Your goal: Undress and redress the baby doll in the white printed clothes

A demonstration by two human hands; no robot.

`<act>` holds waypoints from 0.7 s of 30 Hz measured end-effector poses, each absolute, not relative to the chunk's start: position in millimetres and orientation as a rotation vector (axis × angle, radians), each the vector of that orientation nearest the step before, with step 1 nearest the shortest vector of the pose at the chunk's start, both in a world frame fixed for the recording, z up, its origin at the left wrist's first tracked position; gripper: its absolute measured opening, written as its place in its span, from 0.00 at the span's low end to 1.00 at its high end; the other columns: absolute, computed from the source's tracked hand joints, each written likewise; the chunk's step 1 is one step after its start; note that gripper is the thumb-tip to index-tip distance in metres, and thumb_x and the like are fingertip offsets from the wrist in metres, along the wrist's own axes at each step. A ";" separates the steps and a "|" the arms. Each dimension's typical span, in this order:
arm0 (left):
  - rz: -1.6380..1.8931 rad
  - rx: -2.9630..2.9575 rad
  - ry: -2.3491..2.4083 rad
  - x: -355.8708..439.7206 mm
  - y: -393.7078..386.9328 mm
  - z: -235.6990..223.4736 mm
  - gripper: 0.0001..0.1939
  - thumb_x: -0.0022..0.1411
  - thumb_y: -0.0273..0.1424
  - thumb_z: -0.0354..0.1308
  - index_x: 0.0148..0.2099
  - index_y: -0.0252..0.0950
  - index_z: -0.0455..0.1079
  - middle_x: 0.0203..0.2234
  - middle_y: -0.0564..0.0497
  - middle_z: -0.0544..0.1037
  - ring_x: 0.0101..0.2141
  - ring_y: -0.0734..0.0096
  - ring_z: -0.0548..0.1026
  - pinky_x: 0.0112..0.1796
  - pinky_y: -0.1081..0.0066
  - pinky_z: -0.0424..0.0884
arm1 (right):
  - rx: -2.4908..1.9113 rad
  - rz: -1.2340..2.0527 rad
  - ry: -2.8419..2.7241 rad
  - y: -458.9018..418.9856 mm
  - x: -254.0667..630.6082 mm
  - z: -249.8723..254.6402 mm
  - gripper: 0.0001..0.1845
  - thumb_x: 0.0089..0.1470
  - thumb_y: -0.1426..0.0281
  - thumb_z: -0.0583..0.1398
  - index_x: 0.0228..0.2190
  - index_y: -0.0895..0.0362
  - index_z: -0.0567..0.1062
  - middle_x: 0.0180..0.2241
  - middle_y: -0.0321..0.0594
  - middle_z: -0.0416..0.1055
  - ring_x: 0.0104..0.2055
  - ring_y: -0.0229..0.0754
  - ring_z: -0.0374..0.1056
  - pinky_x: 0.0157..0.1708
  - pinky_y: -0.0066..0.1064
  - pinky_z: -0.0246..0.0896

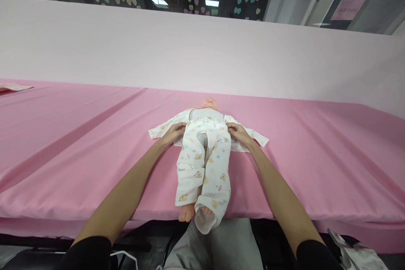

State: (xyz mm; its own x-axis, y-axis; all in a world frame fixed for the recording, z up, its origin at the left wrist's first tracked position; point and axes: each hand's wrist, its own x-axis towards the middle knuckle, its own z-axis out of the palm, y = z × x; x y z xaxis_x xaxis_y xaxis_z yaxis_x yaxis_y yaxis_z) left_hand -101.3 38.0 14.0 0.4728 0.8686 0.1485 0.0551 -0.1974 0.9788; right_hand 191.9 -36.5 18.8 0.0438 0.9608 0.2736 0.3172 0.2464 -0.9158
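"Grey trousers [224, 244] closest, and beyond?"
"Pink cover [95, 143], spread wide, with baby doll [206, 113] face up on top, feet at the near edge."
"Progress?"
"Printed pants [218, 164] up at the belly, apparently mostly on; jacket [240, 147] open underneath, sleeves spread to both sides, front not yet closed."
"Hands?"
"Well apart: left hand [174, 131] at one side of the waistband [206, 124], right hand [239, 133] at the other, fingers bent; gripping or merely touching, cannot tell."
"Remaining, perhaps?"
"Uneven legs: one foot [186, 212] out past the hem, other foot [207, 210] partly hidden inside a cuff [202, 224]. Dressing or undressing, cannot tell."
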 end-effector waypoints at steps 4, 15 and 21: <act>0.951 1.796 0.870 -103.1 40.3 16.3 0.14 0.48 0.38 0.61 0.38 0.37 0.73 0.36 0.47 0.77 0.37 0.62 0.73 0.42 0.64 0.67 | -1.398 0.494 -1.547 -34.9 187.3 22.8 0.04 0.43 0.71 0.57 0.24 0.58 0.72 0.41 0.41 0.70 0.47 0.43 0.63 0.51 0.40 0.55; 1.312 2.081 1.353 -86.2 49.9 8.1 0.10 0.53 0.36 0.55 0.32 0.35 0.72 0.55 0.40 0.62 0.57 0.50 0.58 0.56 0.55 0.52 | -1.908 -0.061 -1.559 -24.4 169.9 6.3 0.12 0.53 0.74 0.52 0.36 0.60 0.73 0.55 0.51 0.56 0.57 0.51 0.52 0.54 0.43 0.44; 1.061 2.064 1.677 -69.1 61.9 25.0 0.08 0.54 0.30 0.54 0.32 0.35 0.73 0.43 0.40 0.74 0.54 0.49 0.63 0.52 0.55 0.58 | -2.088 -0.070 -1.494 -15.5 160.9 10.7 0.15 0.59 0.70 0.47 0.37 0.62 0.71 0.45 0.54 0.67 0.49 0.53 0.59 0.47 0.44 0.48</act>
